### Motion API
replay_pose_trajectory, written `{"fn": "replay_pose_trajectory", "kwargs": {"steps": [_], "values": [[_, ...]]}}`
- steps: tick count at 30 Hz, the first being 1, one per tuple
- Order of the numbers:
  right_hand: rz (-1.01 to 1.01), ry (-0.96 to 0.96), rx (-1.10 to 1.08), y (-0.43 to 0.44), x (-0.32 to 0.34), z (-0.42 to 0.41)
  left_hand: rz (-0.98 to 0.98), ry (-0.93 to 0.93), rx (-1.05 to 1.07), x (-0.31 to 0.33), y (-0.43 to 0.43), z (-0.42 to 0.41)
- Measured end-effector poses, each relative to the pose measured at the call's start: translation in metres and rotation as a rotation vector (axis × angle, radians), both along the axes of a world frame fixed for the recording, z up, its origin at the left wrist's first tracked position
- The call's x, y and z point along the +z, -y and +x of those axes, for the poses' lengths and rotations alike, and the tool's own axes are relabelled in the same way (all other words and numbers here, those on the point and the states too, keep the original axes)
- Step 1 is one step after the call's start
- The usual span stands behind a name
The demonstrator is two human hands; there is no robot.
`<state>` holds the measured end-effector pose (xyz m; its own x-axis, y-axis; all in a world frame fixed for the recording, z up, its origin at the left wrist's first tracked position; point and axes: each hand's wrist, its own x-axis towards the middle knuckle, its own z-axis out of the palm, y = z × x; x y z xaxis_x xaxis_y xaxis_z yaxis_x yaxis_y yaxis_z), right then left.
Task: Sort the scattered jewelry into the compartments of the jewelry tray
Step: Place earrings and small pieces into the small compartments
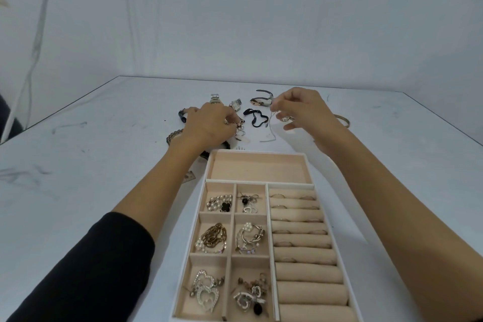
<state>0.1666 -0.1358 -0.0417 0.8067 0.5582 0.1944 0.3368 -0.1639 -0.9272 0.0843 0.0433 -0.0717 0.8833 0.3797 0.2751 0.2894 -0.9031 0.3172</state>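
Right hand (303,115): thumb and forefinger pinched a thin silver chain (271,123) near its upper end, and the other fingers were loosely spread. The chain hung down from the pinch, its lower end lying on the table (78,165) just beyond the tray (261,152). A small ring-like piece (287,119) sat by the lower fingers; I could not tell whether it was held.

Left hand (209,125): fingers curled down and gripping a heap of small pieces (236,125), gold and silver, resting on the table. A black sleeve (91,269) covered that forearm.

Loose on the table past the hands:
- a steel watch (215,99) and a small square watch (236,105)
- a strap watch (261,100)
- a black cord (256,117) between the two hands
- a bangle (342,120) to the right of the right hand
- a bead bracelet (173,136) to the left of the left wrist

The tray lay nearest me, between the forearms. Its left side had six small compartments. From far to near they held:
- a pearl bracelet (220,202) and dark-bead earrings (248,201)
- a gold chain (211,239) and pearl hoops (249,238)
- heart pendants (206,290) and a mixed tangle (252,295)

The right side was rows of padded rolls (308,272), and thin rings (283,243) were tucked between the farther rows.
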Motion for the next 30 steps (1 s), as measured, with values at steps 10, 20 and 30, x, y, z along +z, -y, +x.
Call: {"fn": "replay_pose_trajectory", "kwargs": {"steps": [10, 20, 30], "values": [[0.146, -0.107, 0.028, -0.003, 0.003, -0.006, 0.217, 0.042, 0.057, -0.004, 0.003, 0.006], [0.1, -0.09, 0.015, -0.004, 0.002, -0.011, 0.3, -0.027, 0.017, -0.005, 0.004, 0.009], [0.088, -0.088, 0.02, -0.005, 0.001, -0.015, 0.087, 0.06, 0.009, 0.002, 0.002, 0.005]]}}
